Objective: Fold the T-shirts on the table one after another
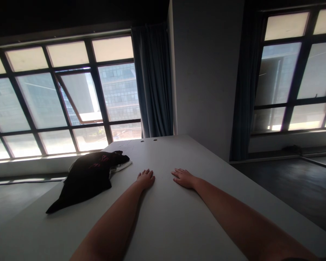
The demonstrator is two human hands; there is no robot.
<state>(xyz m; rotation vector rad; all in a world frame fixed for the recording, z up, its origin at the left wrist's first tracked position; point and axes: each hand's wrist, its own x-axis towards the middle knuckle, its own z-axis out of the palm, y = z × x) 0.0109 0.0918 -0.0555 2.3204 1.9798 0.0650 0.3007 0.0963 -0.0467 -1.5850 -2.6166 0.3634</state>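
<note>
Both arms stretch forward over a white table [163, 217]. My left hand [146, 179] lies palm down on the tabletop, fingers a little spread, holding nothing. To its right, across a gap, my right hand [183, 178] also rests flat with its fingers apart and nothing in it. A black cloth [87, 177] with reddish marks, perhaps a garment, lies crumpled on the left side of the table, nearest to my left hand but not touching it. Something white [122, 166] shows from under its right edge.
Two small dark round holes [155, 140] are near the table's far edge. Behind it stand a grey pillar [206, 79] and a blue curtain [154, 83]. Windows [116, 90] line the wall, one pane tilted open. Dark floor [293, 188] shows on the right.
</note>
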